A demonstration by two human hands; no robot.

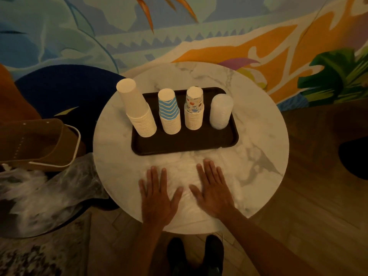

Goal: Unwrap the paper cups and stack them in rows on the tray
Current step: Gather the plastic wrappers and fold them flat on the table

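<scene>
Four stacks stand in one row along the far half of a dark tray [179,145]. The cups in them are set mouth down. From the left come a tall stack of plain cream cups [138,114], a stack of blue-striped cups [169,113] and a stack of cups with small coloured prints [194,109]. A shorter, pale white stack [221,113] closes the row; the dim light does not show what it is made of. The stacks stand just beside one another without touching, and the tall plain one appears to lean away to the left. The tray's near half is bare.

The tray sits at the middle of a round marble-topped table [262,136]. Nearer the person, the left hand [157,198] and the right hand [213,193] lie palm down on the tabletop, side by side. Their fingers are straight and spread, gripping nothing. A pale, filmy patch shows under them, too blurred to identify.

Left of the table are a brown bag [39,144] with a white cord handle and a heap of crumpled clear plastic [49,198]. Two dark shoes [195,255] stand on the wooden floor [308,216] below the table's edge. A bright painted mural [199,36] fills the wall behind.
</scene>
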